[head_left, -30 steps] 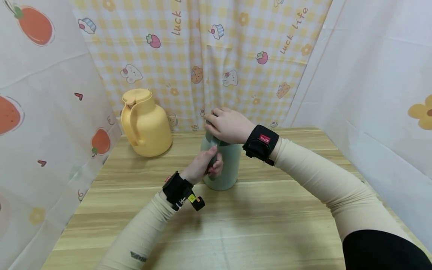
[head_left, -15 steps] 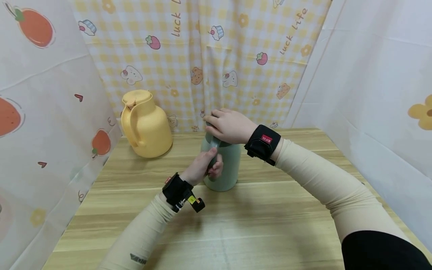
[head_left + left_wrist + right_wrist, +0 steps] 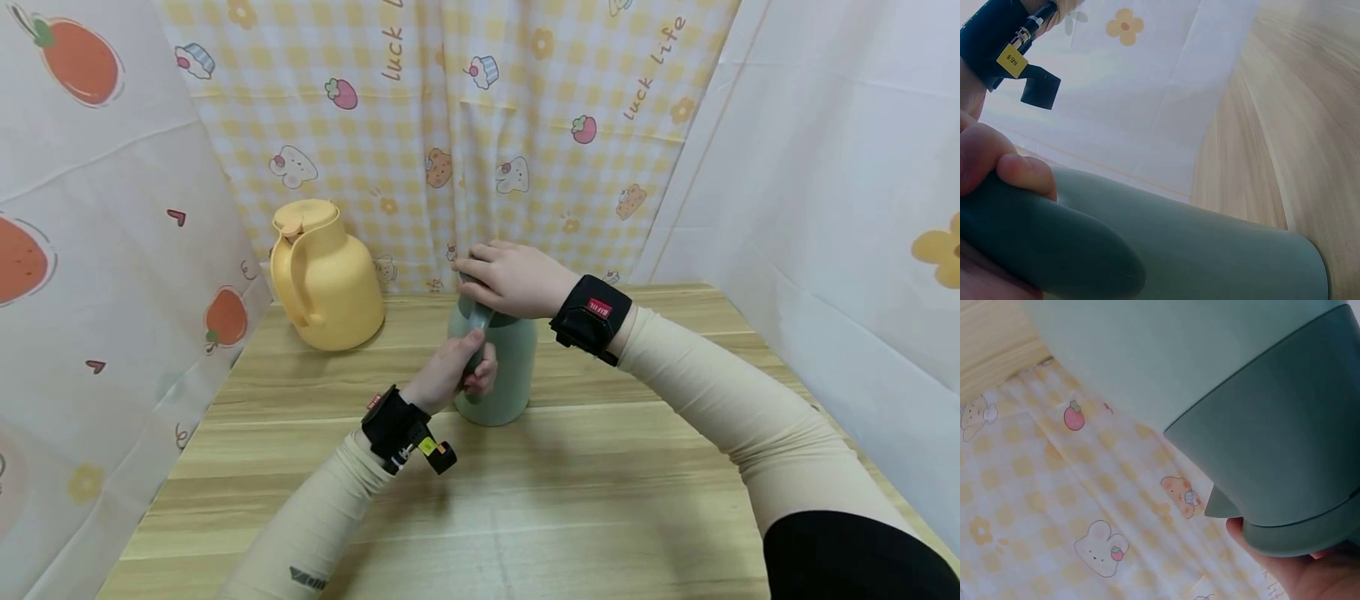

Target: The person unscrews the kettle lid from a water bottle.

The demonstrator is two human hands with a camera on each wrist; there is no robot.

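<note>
A sage-green vacuum jug stands upright on the wooden table, with a darker green collar around its top. My left hand grips the jug's dark green handle, thumb lying along the top. From above, my right hand holds the lid and hides most of it in the head view. The right wrist view shows fingers bent around the lid's edge, close to the pointed spout. Each wrist wears a black strap.
A yellow vacuum jug stands at the back left of the table. Behind the table hangs a yellow checked curtain. White printed curtains close off the left and right sides.
My right wrist has shifted slightly to the right, its fingers still on the lid. The left hand and both jugs look unmoved.
</note>
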